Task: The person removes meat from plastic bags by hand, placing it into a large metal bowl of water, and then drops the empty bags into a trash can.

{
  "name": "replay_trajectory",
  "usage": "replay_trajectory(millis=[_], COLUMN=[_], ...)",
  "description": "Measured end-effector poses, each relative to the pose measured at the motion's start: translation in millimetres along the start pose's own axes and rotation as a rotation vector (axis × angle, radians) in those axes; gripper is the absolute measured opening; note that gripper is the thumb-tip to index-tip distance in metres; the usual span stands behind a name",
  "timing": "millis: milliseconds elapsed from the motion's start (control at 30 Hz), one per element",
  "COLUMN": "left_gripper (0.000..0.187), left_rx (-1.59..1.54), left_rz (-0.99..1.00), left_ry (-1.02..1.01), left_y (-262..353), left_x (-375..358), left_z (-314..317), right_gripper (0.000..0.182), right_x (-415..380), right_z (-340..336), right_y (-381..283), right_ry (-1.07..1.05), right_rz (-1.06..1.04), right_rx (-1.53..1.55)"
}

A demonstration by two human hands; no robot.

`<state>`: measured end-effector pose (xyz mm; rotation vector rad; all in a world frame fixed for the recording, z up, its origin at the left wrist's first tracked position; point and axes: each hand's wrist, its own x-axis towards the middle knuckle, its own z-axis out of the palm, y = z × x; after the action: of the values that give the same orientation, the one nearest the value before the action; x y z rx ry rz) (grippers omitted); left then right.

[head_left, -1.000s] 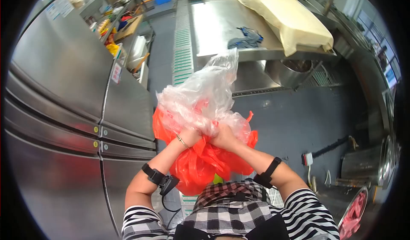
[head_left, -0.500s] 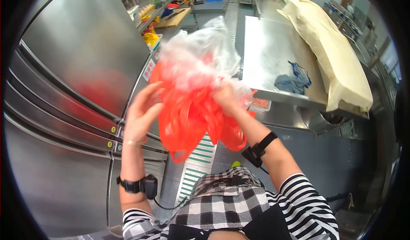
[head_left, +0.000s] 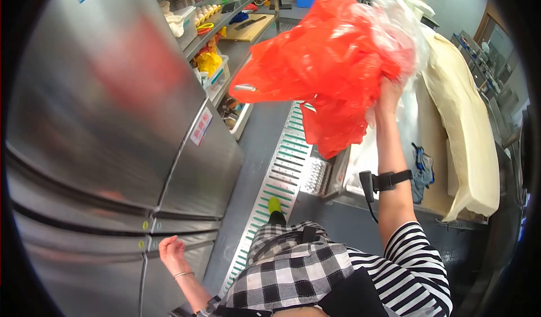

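Dropped away, left hand (head_left: 172, 251) hangs open — right hand (head_left: 389, 94) grips raised red bag (head_left: 324, 63).

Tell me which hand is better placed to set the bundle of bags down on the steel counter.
Right. The right hand already grips the red and clear bags, raised by the counter. The left hand is empty, low beside the refrigerator door.
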<state>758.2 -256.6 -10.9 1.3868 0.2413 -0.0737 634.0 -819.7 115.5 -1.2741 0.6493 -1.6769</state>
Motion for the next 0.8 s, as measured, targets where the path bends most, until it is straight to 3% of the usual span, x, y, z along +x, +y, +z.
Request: replay_trajectory(millis=[33,133,300,400,467,633,667,733,800], left_gripper=[0.013,0.015,0.014,0.014,0.014,0.014,0.014,0.013,0.013], left_rx=[-0.031,-0.068,0.022,0.114,0.162,0.196,0.203,0.196,0.216], left_rz=[-0.012,-0.179,-0.39,-0.473,-0.503,-0.572,-0.593,-0.616,-0.626], left_ry=[-0.069,-0.314,-0.746,-0.922,-1.016,-1.136,-1.109,-1.047,-0.982], left_y=[-7,-12,-31,-41,-53,-94,-101,-117,-127], left_x=[19,68,130,150,163,206,218,243,271], left_z=[21,110,265,350,400,513,536,578,617], right_gripper=[0.035,0.032,0.033,0.035,0.036,0.036,0.036,0.036,0.035], right_x=[19,41,68,81,94,157,176,224,265], right_z=[-2,8,8,11,19,46,44,37,59], right_y=[26,56,101,121,136,190,215,272,299], right_ry=[0.01,0.015,0.049,0.096,0.084,0.038,0.044,-0.036,-0.007], right_rz=[-0.072,-0.029,0.16,0.296,0.291,0.304,0.3,0.156,0.138], right_rx=[-0.026,0.094,0.167,0.427,0.407,0.494,0.498,0.197,0.286])
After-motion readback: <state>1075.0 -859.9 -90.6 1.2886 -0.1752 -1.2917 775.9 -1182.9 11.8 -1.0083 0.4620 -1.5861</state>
